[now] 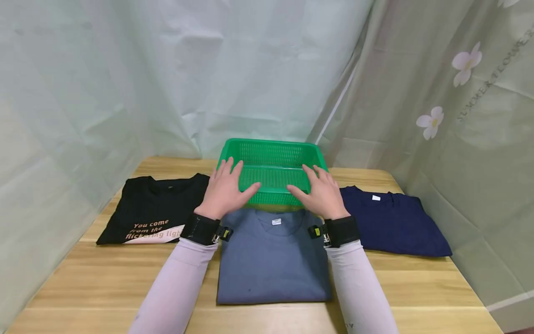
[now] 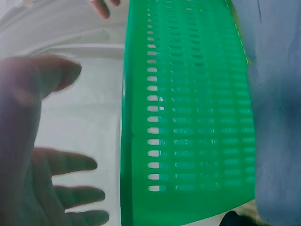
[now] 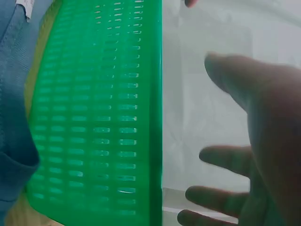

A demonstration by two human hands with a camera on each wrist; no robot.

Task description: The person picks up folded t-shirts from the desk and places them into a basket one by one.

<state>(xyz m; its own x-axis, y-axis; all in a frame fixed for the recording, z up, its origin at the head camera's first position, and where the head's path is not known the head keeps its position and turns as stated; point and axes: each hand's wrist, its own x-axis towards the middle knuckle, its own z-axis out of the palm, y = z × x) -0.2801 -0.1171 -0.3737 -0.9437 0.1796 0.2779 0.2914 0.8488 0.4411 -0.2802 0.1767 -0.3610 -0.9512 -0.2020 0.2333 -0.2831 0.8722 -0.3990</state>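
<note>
Both hands reach forward, fingers spread, holding nothing. My left hand [image 1: 225, 189] overlaps the left front corner of a green plastic basket [image 1: 273, 198] in the head view; my right hand [image 1: 322, 194] overlaps its right front corner. Each wrist view shows the hand raised over the basket's near rim, fingers apart from the slotted wall [image 2: 188, 117]. Nothing lies inside the basket. Below the hands, a folded grey-blue T-shirt [image 1: 273, 264] with a white neck label lies flat just in front of the basket.
To the left on the wooden table [image 1: 112, 278] lies a folded black T-shirt [image 1: 154, 204] with printed lettering. A folded navy T-shirt [image 1: 396, 227] lies to the right. Pale curtains [image 1: 258, 69] hang behind and along both sides.
</note>
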